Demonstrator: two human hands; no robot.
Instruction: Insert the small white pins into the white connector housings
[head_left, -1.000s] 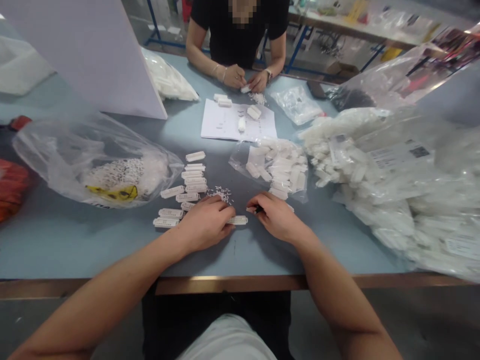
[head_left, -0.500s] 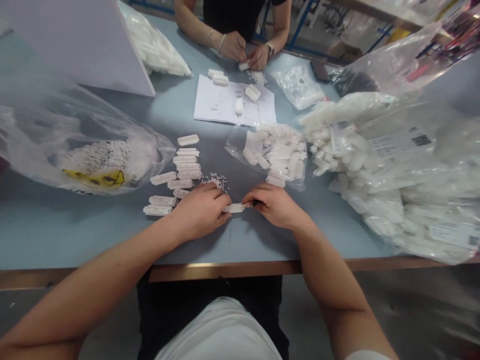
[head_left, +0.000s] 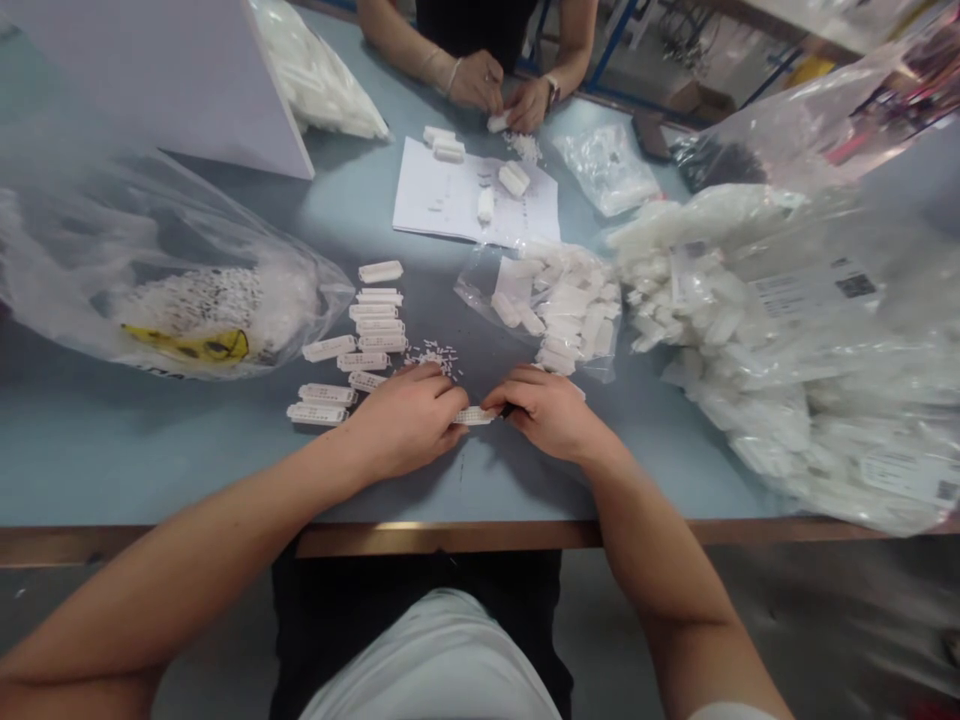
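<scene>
White connector (head_left: 474,416), loose pieces (head_left: 433,356), bagged connectors (head_left: 551,310)

Nobody's getting any actual words out of this shot, folks. The big clear plastic bag (head_left: 750,400) on the right is showing a white printed label (head_left: 806,290) with a QR code (head_left: 856,286), but the text is coming out too tiny to read. A yellow sticker (head_left: 186,346) is showing through the left bag (head_left: 97,260), equally unreadable, and the paper sheet (head_left: 442,190) is showing only illegible print.

Blk item (head_left: 508,410) under R hand (head_left: 551,412)
</scene>
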